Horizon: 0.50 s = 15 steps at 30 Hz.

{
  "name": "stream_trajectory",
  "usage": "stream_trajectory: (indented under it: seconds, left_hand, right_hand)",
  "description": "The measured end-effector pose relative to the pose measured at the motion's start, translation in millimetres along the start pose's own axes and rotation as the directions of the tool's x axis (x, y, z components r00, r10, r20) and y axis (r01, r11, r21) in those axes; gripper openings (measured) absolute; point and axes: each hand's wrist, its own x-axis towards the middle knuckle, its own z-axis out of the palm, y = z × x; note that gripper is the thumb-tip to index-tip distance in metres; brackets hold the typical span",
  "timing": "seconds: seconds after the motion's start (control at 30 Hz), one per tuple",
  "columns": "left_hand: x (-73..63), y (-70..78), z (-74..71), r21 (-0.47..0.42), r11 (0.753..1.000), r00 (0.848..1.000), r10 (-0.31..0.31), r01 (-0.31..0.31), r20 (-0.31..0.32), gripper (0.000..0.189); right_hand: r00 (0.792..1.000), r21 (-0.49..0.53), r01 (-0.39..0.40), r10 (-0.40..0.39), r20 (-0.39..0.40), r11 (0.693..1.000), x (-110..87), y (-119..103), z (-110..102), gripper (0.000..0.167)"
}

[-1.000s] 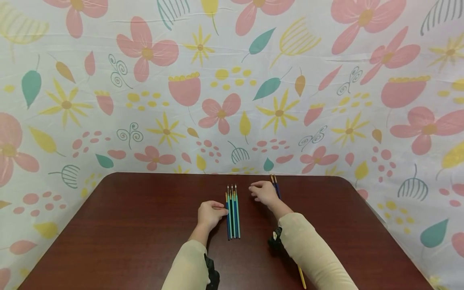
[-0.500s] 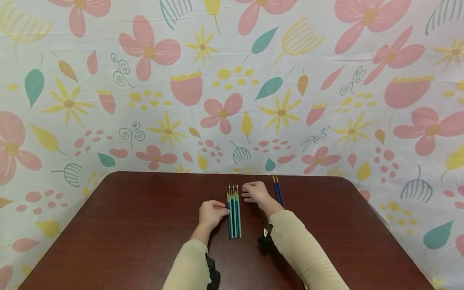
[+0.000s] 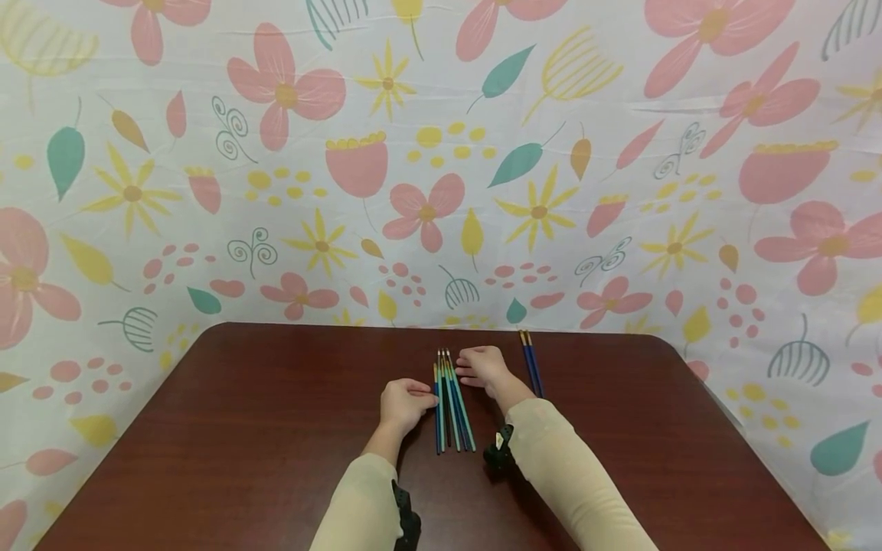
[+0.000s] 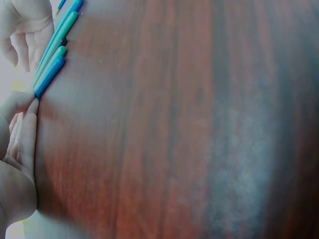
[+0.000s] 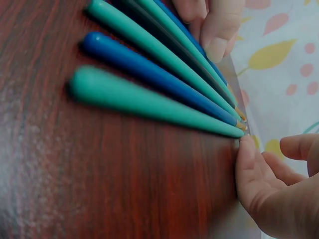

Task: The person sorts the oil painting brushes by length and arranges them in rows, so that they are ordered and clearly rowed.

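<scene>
A row of blue, teal and black paintbrushes (image 3: 451, 413) lies on the table, bristles toward the back. Their bristle ends sit close together while the handles fan out toward the right front. Beside the leftmost blue paintbrush (image 5: 182, 30) is my left hand (image 3: 403, 405), its thumb and fingertips touching that brush's side. At the other side of the row, my right hand (image 3: 485, 369) has its fingertips against the upper part of the outermost teal paintbrush (image 5: 144, 102). The right wrist view shows its thumb apart from the fingers, with nothing between them. Bristles are partly hidden there.
Two blue paintbrushes (image 3: 531, 363) lie to the right, near the back edge, partly behind the right forearm. The dark brown wooden table (image 3: 241, 428) ends at a floral cloth (image 3: 441, 191). Both wrists carry black camera mounts (image 3: 406, 520).
My right hand has moved left to the row and pushed against it. The bristle ends have drawn together and the handles have spread rightward. The left hand stays almost still.
</scene>
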Motion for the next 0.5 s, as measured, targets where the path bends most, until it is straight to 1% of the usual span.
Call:
stream_trajectory:
  seconds: [0.07, 0.17, 0.33, 0.5]
  left_hand:
    - [0.1, 0.5, -0.1, -0.002, 1.0, 1.0, 0.002, -0.002, -0.001, 0.017]
    - [-0.1, 1.1, -0.4, -0.005, 1.0, 1.0, 0.004, -0.004, -0.003, 0.018]
    - [0.2, 0.5, 0.0, -0.005, 1.0, 1.0, 0.007, -0.007, -0.002, 0.017]
    - [1.4, -0.5, -0.1, -0.007, 1.0, 1.0, 0.005, -0.005, -0.006, 0.017]
  right_hand:
    - [1.0, 0.001, 0.002, -0.002, -0.003, 1.0, 0.0, -0.2, 0.7, 0.037]
    - [1.0, -0.03, 0.02, -0.02, -0.003, 0.999, -0.9, -0.9, 2.4, 0.036]
    - [0.998, -0.132, 0.067, -0.069, -0.008, 0.989, -3.1, -1.8, 5.2, 0.035]
    - [0.998, -0.227, 0.062, -0.068, -0.017, 0.972, -5.6, -4.0, 7.3, 0.032]
